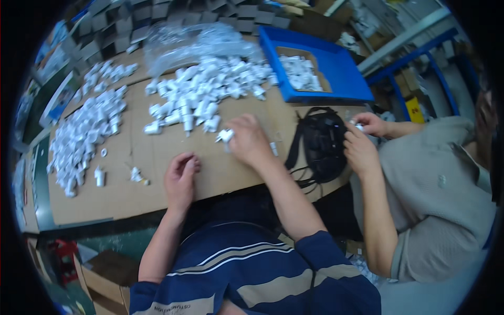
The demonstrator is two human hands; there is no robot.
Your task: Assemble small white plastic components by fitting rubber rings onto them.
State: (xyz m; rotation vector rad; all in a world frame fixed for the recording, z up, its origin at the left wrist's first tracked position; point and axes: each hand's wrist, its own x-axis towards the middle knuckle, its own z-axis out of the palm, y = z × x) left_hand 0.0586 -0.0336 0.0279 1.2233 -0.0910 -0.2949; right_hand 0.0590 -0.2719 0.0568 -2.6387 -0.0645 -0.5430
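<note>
Over the middle of the cardboard-topped table, my right hand is closed on a small white plastic fitting, which pokes out past the fingertips. My left hand rests near the table's front edge with its fingers curled and thumb pressed in; whatever it may hold is hidden. Just beyond both hands lies a large heap of white plastic fittings. Left of my left hand are a small white piece with a yellowish tip, a single upright fitting and a white ring.
A second heap of fittings covers the table's left side. Clear plastic bags lie behind the middle heap. A blue tray with more fittings stands at back right. A black bag separates me from a co-worker handling a small piece.
</note>
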